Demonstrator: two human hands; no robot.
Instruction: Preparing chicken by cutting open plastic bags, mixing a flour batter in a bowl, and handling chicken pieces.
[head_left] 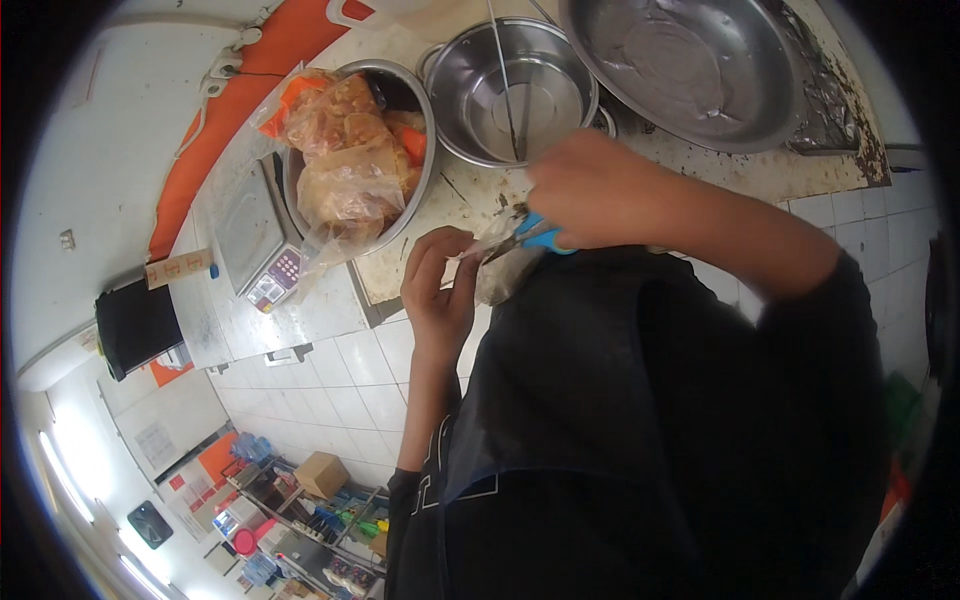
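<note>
At the table's near edge, my right hand (595,190) is closed around the blue handles of a pair of scissors (538,234). Their blades point left toward my left hand (438,288). Thumb and fingers of that hand pinch a thin, pale, whitish piece (472,252) at the blade tips; its kind is too small to tell. Below the scissors a pale, translucent, bag-like thing (505,280) hangs by the table edge, partly hidden by my dark clothing. A steel pot (470,145) with a long thin metal rod leaning in it stands just beyond my hands.
Left of the pot is a steel bowl (428,170) heaped with clear plastic bags of orange-brown food (345,150). A digital scale (262,255) stands beside it. A large steel basin (690,60) sits at the far right. Shelves with boxes (322,475) show at lower left.
</note>
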